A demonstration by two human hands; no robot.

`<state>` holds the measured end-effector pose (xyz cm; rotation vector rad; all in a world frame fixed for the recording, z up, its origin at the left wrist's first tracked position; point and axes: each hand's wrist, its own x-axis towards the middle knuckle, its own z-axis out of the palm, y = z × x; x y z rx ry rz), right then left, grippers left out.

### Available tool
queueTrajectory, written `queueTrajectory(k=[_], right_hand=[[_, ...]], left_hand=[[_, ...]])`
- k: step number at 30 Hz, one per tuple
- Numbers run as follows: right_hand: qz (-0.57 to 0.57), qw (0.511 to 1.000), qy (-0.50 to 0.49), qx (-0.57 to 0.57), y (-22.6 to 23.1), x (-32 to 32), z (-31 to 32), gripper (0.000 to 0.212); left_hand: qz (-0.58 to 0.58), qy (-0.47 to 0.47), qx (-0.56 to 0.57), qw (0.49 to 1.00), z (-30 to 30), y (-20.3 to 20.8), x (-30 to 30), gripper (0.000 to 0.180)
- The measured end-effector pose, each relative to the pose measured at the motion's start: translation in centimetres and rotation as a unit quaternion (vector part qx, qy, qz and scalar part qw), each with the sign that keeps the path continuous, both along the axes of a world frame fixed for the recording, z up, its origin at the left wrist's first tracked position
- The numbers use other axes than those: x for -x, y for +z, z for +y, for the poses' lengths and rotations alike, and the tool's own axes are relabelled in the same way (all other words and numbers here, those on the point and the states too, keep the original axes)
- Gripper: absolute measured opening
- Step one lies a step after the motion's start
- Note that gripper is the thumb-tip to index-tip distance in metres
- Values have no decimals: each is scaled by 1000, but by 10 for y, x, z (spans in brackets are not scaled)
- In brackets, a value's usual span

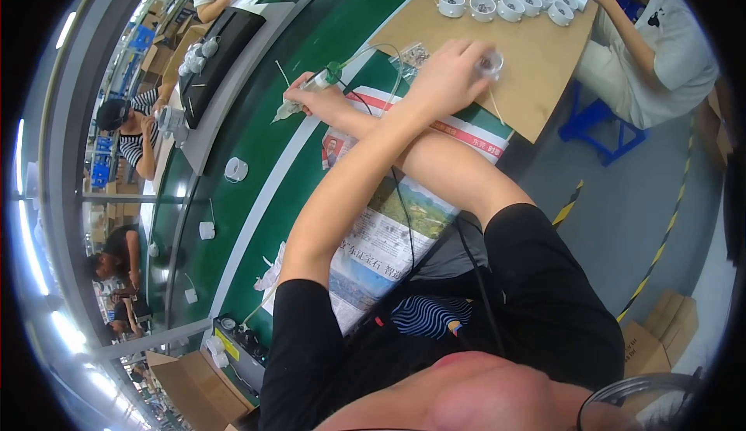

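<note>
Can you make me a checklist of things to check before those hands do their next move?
1. Right hand has a grip on the clear syringe with the green part: ok, the fingers are around it.
2. Left hand has a firm grip on the small pale round piece: cannot tell, it's blurred.
3. Arms uncrossed: not ok, the left forearm crosses over the right forearm.
4. Newspaper free of cords: not ok, a black cord runs across it.
5. White round cups on the brown board: ok, grouped toward its far end.
</note>
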<state>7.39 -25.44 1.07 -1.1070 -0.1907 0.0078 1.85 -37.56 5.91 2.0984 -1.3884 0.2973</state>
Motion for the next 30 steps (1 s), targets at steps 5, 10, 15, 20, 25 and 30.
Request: queueTrajectory(k=[5,10,15,20,25,30], right_hand=[[17,999,29,-22,1,1,-16,21],[-54,998,-21,-34,-10,-3,-2,20],[-44,998,-38,-7,-5,-1,-4,18],[31,999,6,10,-3,4,-10,18],[-22,1000,14,2,-2,2,-8,19],[-16,999,26,35,-4,0,-16,20]], left_hand=[[-103,43,74,991,-19,2,-11,49],[-227,143,119,956,89,50,1,38],[-103,421,284,855,282,16,-36,43],[-66,416,87,903,336,-31,-10,48],[40,319,-13,947,347,-50,-19,66],[7,289,-7,957,335,-40,-19,73]])
